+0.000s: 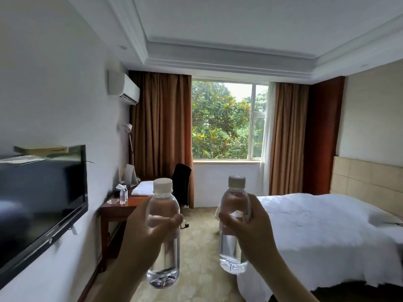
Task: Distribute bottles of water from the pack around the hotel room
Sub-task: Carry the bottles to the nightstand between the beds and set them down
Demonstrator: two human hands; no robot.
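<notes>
Fingers: your left hand (144,232) curls round the clear plastic water bottle with the white screw cap (163,232), thumb tip across its front; your right hand (244,227) wraps the second clear capped bottle (234,225) at mid-body.
Bottles: both upright, held apart in front of you, neither touching the other nor any surface.
Desk: the red-brown wooden desk (122,209) sits at 10 o'clock and already bears a small clear bottle (123,195) beside a glass dish (113,201).
Bed: the white-sheeted bed (316,232) lies at 3 o'clock.
Slip risk: each grip looks light and the walls are smooth; squeeze too little and a bottle may slide down through your palm.
Placement risk: setting one down near the desk's front edge could knock the bottle standing there.
Bed risk: soft bedding would likely tip an upright bottle.
Pack: not in view.
</notes>
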